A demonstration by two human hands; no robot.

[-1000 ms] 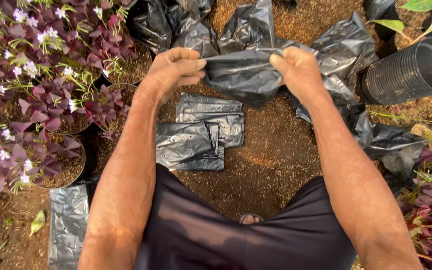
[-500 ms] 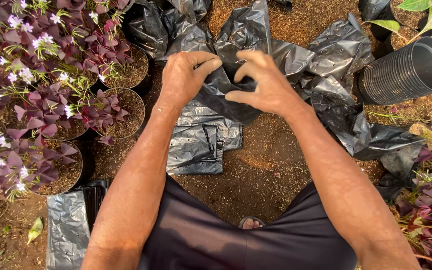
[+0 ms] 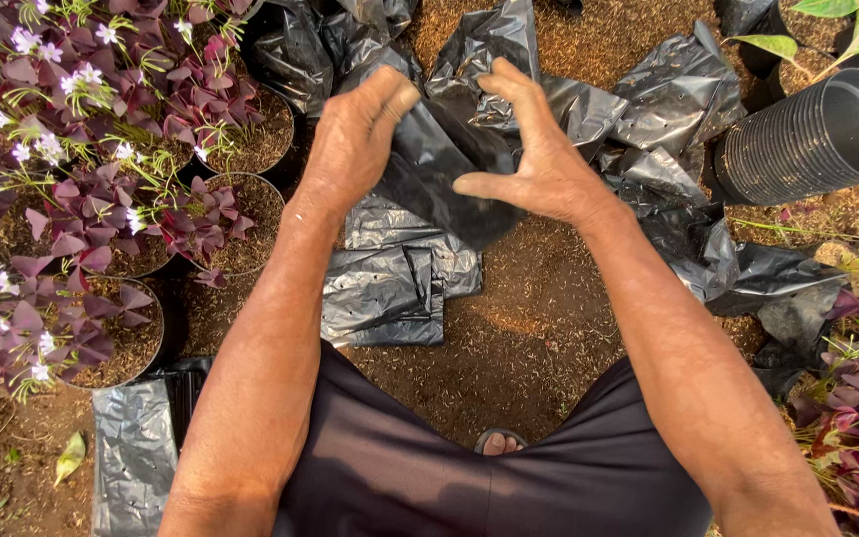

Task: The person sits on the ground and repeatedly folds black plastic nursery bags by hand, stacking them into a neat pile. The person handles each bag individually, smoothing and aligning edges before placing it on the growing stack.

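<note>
My left hand [image 3: 358,129] and my right hand [image 3: 534,154] both grip a crumpled black plastic bag [image 3: 444,164], held up above the soil in the middle of the head view. The left fingers curl over its top edge. The right hand pinches it from the other side, thumb pointing left. Beneath the bag, several flat folded black plastic bags [image 3: 390,283] lie stacked on the brown soil [image 3: 519,328]. My dark shorts fill the bottom of the view.
Pots of purple-leaved plants with small pale flowers [image 3: 82,199] crowd the left. More loose black bags [image 3: 678,99] lie at the back and right. A stack of black plastic pots [image 3: 812,139] lies on its side at right. Another flat bag [image 3: 136,457] lies at lower left.
Both hands moved closer together, gathering and crumpling the black bag that was stretched wide between them a second ago. The folded stack has not moved.
</note>
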